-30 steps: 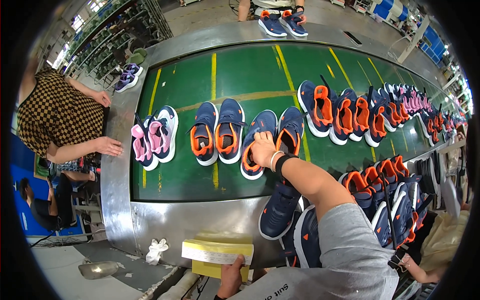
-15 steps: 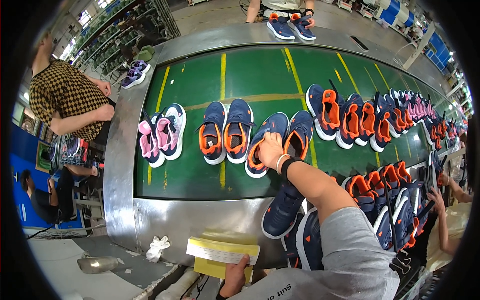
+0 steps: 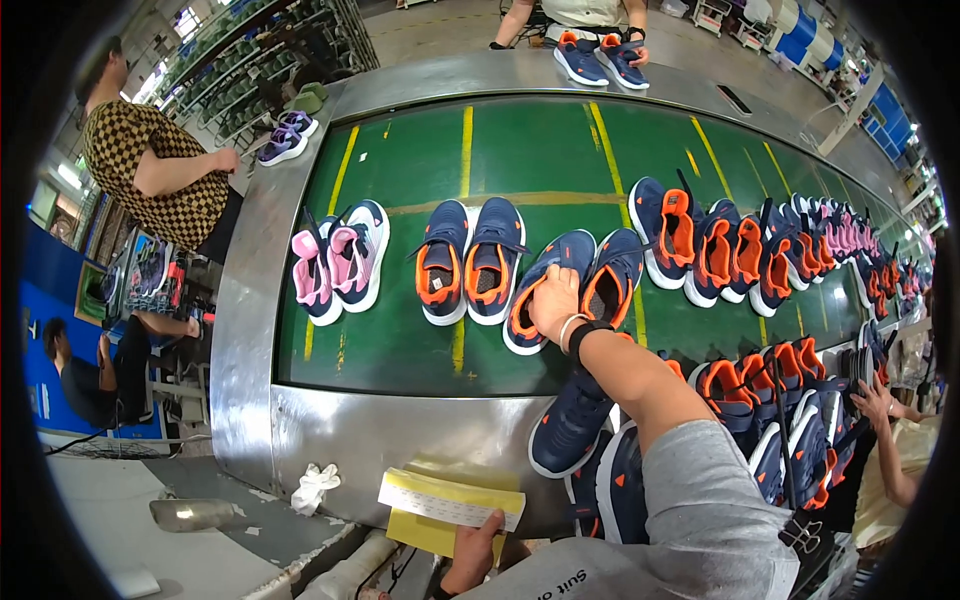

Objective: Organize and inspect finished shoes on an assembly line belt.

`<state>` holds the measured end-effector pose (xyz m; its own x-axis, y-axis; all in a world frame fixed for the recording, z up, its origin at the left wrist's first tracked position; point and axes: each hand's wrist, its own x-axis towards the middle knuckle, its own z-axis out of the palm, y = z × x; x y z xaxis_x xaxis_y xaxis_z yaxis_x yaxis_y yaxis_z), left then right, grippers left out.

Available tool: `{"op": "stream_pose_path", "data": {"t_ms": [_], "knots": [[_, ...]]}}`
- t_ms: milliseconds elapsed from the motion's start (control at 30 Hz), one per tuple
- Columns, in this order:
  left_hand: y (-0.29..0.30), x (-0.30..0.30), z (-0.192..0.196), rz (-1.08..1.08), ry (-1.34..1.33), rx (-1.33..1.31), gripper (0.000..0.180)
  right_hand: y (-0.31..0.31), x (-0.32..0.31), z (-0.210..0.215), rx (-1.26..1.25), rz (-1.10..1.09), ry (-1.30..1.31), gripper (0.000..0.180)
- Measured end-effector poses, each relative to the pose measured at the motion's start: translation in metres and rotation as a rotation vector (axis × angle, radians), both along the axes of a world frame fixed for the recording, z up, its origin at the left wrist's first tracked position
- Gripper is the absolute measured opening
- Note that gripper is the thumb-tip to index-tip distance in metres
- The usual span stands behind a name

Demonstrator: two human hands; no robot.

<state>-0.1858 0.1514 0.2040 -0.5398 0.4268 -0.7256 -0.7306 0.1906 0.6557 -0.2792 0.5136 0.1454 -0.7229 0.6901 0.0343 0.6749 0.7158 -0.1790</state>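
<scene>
My right hand [image 3: 556, 303] reaches into the opening of a navy sneaker [image 3: 562, 248] with orange lining on the green conveyor belt [image 3: 400, 365]. Its fingertips are hidden inside the shoe. The matching sneaker [image 3: 624, 252] stands just to the right, touching or nearly so. Below the belt, my left hand [image 3: 474, 548] grips a yellow label sheet [image 3: 425, 533] with white printed strips along its top. Another navy sneaker [image 3: 567, 432] lies on the metal edge under my right forearm. A navy pair [image 3: 443, 238] stands left of my right hand.
A pink-lined white-and-navy pair [image 3: 368, 250] sits farther left. Rows of sneakers [image 3: 710, 250] fill the right side, with more stacked [image 3: 735, 390] near my right arm. A crumpled white cloth [image 3: 315, 488] lies on the metal edge [image 3: 340, 420]. Co-workers stand left, across and right.
The view has shifted slightly, moving the belt and shoes a little right in the picture. My right hand stays in the same sneaker; my left still holds the label sheet.
</scene>
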Motion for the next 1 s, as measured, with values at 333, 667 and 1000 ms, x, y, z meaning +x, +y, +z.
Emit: {"op": "stream_pose_path", "data": {"t_ms": [333,667,1000], "knots": [[-0.003,0.000,-0.003,-0.015,-0.023,-0.004,0.021,0.001,-0.001,0.005,0.006,0.010,-0.079,0.028],[-0.010,0.005,0.005,-0.041,0.004,-0.023,0.022,0.002,0.002,0.008,0.042,0.057,-0.173,0.031],[-0.023,-0.002,0.017,-0.090,0.116,-0.079,0.019,0.012,0.036,0.055,-0.106,0.405,-0.076,0.026]]}}
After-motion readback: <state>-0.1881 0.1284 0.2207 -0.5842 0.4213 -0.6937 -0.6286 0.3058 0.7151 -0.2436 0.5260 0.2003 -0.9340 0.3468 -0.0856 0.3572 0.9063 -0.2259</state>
